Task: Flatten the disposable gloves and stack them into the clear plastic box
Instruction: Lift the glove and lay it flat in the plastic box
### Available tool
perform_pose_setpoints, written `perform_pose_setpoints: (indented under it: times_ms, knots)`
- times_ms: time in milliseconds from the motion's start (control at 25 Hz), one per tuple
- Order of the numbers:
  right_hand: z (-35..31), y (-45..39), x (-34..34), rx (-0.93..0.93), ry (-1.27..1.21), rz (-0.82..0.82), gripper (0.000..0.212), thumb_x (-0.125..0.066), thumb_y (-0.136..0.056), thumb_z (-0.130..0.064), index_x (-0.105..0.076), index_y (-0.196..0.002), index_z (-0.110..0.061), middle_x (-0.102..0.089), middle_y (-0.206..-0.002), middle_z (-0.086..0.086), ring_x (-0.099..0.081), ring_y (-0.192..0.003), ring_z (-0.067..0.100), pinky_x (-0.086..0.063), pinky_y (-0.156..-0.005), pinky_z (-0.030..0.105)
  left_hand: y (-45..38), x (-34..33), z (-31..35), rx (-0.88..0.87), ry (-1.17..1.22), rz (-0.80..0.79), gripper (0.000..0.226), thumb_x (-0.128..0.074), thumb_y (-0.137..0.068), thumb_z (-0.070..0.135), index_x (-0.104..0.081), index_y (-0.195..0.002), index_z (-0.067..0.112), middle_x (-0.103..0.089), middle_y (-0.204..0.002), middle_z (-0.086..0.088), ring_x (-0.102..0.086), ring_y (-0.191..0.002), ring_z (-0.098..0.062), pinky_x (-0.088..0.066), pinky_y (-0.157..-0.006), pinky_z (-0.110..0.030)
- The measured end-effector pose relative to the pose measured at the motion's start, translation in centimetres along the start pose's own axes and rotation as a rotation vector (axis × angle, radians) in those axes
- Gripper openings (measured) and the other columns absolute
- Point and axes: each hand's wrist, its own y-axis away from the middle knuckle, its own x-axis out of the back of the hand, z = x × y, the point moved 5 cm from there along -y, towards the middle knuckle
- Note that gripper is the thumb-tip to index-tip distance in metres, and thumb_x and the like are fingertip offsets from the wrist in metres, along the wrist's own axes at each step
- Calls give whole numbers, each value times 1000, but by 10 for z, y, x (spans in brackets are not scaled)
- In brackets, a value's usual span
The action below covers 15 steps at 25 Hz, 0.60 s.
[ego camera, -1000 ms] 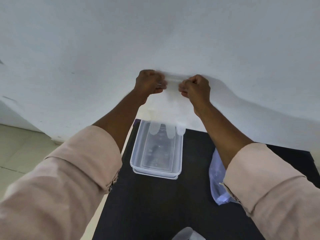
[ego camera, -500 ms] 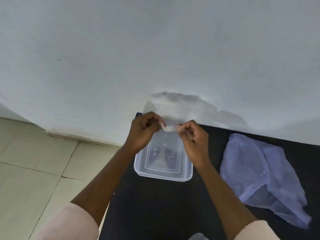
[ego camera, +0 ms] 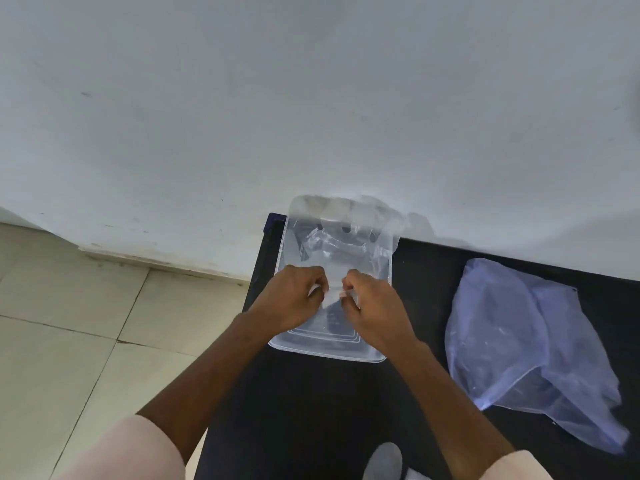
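Note:
A clear plastic box (ego camera: 374,355) stands on the black table (ego camera: 311,410), near its far left corner against the wall. A thin see-through disposable glove (ego camera: 341,249) lies spread inside the box, its fingers toward the wall. My left hand (ego camera: 294,299) and my right hand (ego camera: 374,306) are over the box's near half, side by side. Each hand pinches the glove's cuff edge between thumb and fingers.
A crumpled bluish plastic bag (ego camera: 530,344) lies on the table to the right of the box. A grey-white wall (ego camera: 311,98) rises right behind the table. Tiled floor (ego camera: 69,323) lies to the left. A pale object (ego camera: 384,460) shows at the bottom edge.
Both hands came down from in front of the wall, where they held the glove hanging, to the box. The glove now lies inside the box.

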Motion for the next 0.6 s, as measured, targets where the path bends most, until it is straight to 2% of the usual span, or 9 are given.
perform_pose_setpoints:
  times_ms: [120, 200, 320, 360, 440, 520, 600]
  knots:
    - [-6, -2, -6, 30, 111, -108, 7, -51, -92, -20, -47, -88, -17, -63, -84, 4, -54, -65, 17, -39, -54, 24, 0, -7, -1, 17, -146, -120, 16, -53, -95, 18, -67, -103, 15, -74, -97, -6, -68, -81, -20, -56, -81, -29]
    - [-7, -3, -11, 37, 183, -178, 4, -51, -92, -17, -51, -94, -14, -64, -87, 7, -53, -66, 18, -41, -57, 27, 1, -12, 1, 9, -251, -186, 17, -52, -96, 22, -65, -105, 16, -73, -98, -6, -68, -82, -22, -55, -80, -30]
    - [-7, -2, -17, 40, 282, -273, 12, -51, -92, -16, -53, -103, -12, -64, -93, 9, -53, -72, 20, -38, -65, 29, 4, -20, 3, -20, -440, -277, 21, -51, -97, 29, -63, -111, 18, -72, -102, -5, -68, -88, -22, -52, -89, -34]
    - [-7, -1, -19, 50, 335, -322, 16, -51, -91, -16, -53, -107, -12, -64, -95, 9, -57, -78, 22, -41, -70, 31, 5, -23, 2, -32, -510, -308, 23, -50, -97, 30, -62, -113, 18, -72, -104, -5, -68, -92, -22, -49, -94, -36]
    - [-4, 2, -24, 86, 505, -458, 27, -53, -89, -17, -53, -116, -14, -65, -103, 9, -59, -99, 28, -38, -95, 43, 7, -28, -1, -55, -630, -382, 27, -51, -97, 31, -60, -119, 20, -70, -113, -5, -64, -106, -22, -37, -106, -43]
    - [-2, 5, -23, 114, 658, -560, 40, -58, -89, -22, -51, -128, -18, -65, -116, 8, -51, -119, 29, -17, -113, 55, 9, -32, -4, -66, -693, -476, 36, -53, -96, 32, -55, -131, 23, -65, -126, -5, -54, -123, -24, -18, -116, -52]
    - [-2, 5, -19, 131, 729, -593, 45, -59, -89, -26, -50, -134, -22, -64, -122, 6, -43, -129, 29, -1, -115, 60, 11, -36, -5, -66, -728, -582, 46, -52, -97, 34, -46, -141, 25, -60, -135, -6, -45, -133, -27, -3, -116, -58]
